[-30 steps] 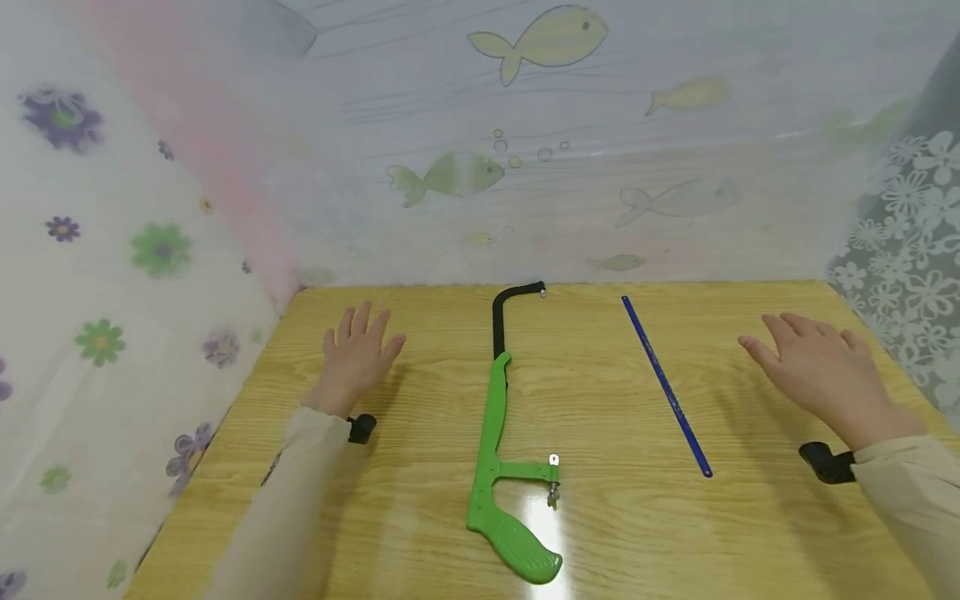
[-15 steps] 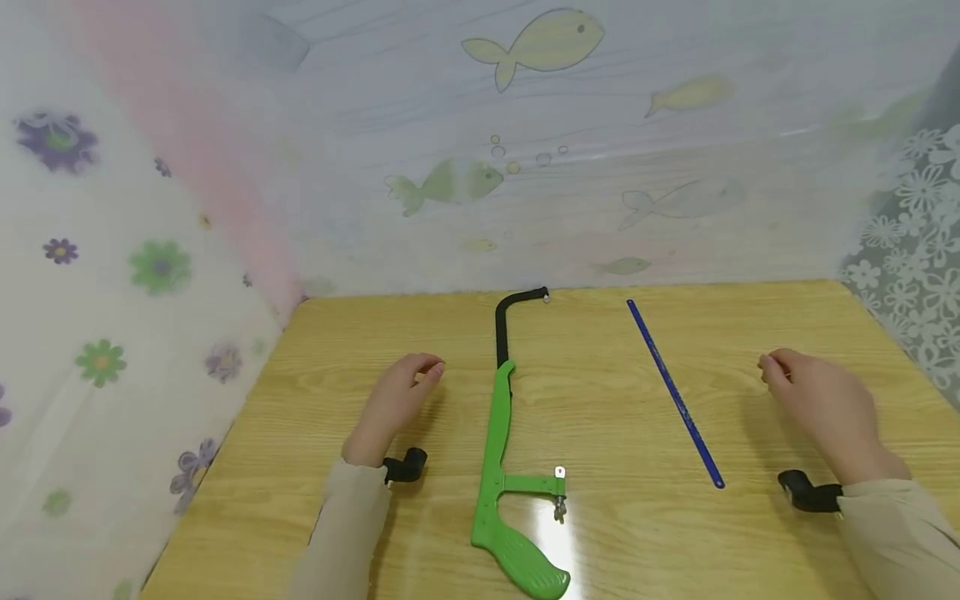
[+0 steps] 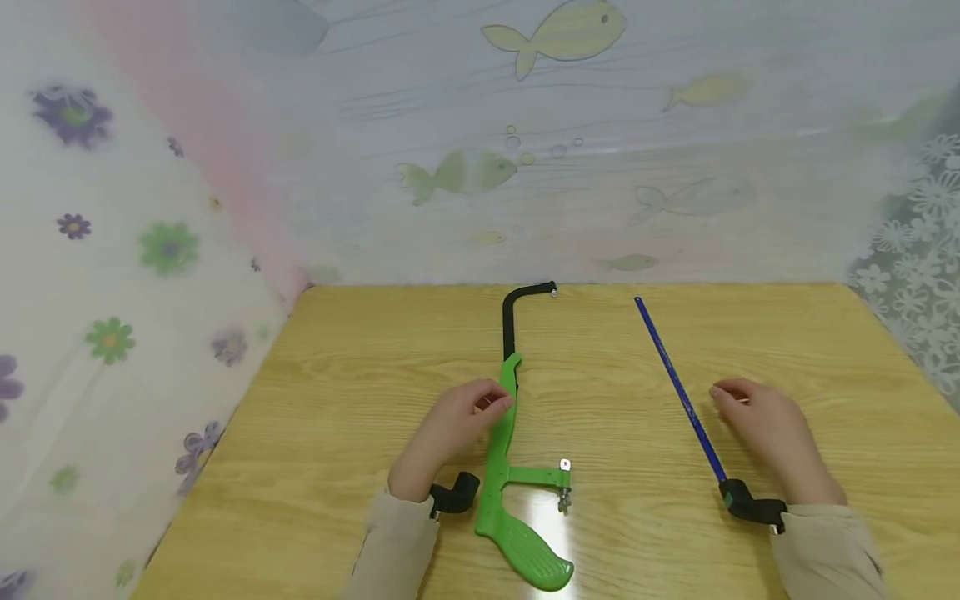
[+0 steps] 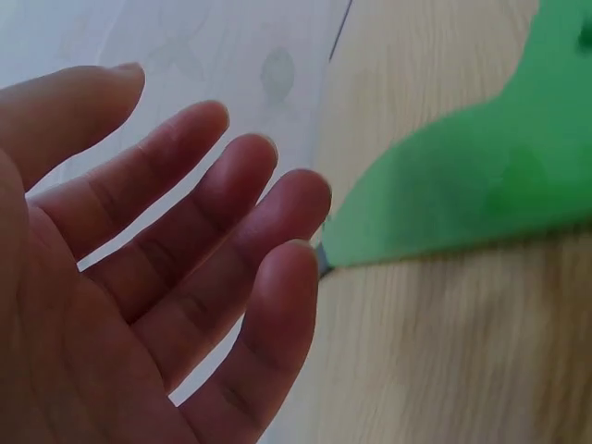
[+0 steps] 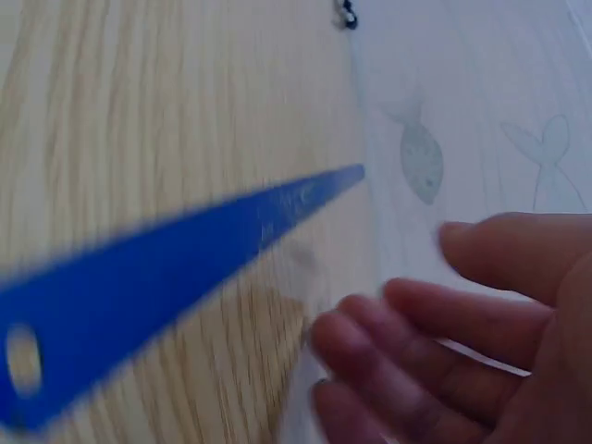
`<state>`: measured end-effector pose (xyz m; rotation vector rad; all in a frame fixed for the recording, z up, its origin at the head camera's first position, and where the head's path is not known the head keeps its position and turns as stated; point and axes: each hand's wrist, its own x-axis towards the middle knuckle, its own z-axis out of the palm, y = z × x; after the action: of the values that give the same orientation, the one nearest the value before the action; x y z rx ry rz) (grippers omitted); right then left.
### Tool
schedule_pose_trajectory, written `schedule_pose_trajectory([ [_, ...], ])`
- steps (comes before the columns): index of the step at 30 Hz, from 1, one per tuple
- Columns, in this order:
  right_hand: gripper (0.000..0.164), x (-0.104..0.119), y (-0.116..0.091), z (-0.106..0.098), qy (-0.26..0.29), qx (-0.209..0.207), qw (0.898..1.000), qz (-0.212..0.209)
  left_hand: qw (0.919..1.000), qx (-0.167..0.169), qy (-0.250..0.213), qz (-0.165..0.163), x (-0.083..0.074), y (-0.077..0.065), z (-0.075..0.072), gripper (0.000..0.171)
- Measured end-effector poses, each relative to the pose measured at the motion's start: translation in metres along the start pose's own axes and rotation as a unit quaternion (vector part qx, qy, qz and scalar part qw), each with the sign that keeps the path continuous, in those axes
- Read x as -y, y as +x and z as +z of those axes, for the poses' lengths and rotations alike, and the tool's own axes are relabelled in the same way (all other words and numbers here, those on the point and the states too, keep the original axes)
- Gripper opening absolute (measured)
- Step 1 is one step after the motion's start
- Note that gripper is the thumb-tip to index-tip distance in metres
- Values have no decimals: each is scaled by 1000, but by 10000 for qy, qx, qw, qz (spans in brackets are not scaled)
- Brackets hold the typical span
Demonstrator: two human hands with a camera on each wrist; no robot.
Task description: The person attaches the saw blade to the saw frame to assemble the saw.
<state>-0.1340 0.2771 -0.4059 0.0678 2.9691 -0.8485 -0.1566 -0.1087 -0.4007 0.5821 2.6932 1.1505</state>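
A green hacksaw frame (image 3: 525,550) with a black bent front arm lies lengthwise on the table, its ribbed handle towards me. My left hand (image 3: 453,429) hovers at the frame's left side, fingertips overlapping the green bar in the head view. In the left wrist view its fingers are loosely bent and hold nothing, beside the green frame (image 4: 444,194). To the right lies a slim blue hacksaw blade (image 3: 678,387), set at a slant. My right hand (image 3: 772,433) is just right of the blade, fingers loosely curled around nothing. The right wrist view shows the blade's holed near end (image 5: 139,287).
The wooden table (image 3: 360,358) ends at the back against a pale sheet (image 3: 420,242) with fish drawings. Flowered sheets (image 3: 165,333) hang on the left and right. Each wrist carries a black camera mount (image 3: 750,504), the right one overlapping the blade's near end.
Both hands, earlier spread wide apart, have come inward: the left rightward to the hacksaw frame, the right leftward to the blade. Their fingers have gone from outstretched to loosely curled.
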Motion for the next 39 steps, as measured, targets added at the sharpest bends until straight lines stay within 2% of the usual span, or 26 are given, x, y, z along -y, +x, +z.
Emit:
schedule_pose_trajectory([
  [5,53,6,2,7,-345,310,9989,-20,9983,453,-165,319,-12,-1,12,22],
  [8,42,13,3,11,-609,391,9972,-178,9967,676,-212,396,-13,0,14,19],
  [13,26,25,0,14,-712,435,9960,-303,9938,1073,-119,273,-14,1,14,20],
  [20,19,27,-2,15,-723,480,9962,-10,9884,1491,-12,273,-14,0,18,28],
  [28,21,24,-4,13,-703,440,9963,230,9835,1756,239,362,-21,1,25,27],
  [39,18,21,-1,14,-634,592,9960,227,9784,1820,927,314,-27,-2,31,10],
])
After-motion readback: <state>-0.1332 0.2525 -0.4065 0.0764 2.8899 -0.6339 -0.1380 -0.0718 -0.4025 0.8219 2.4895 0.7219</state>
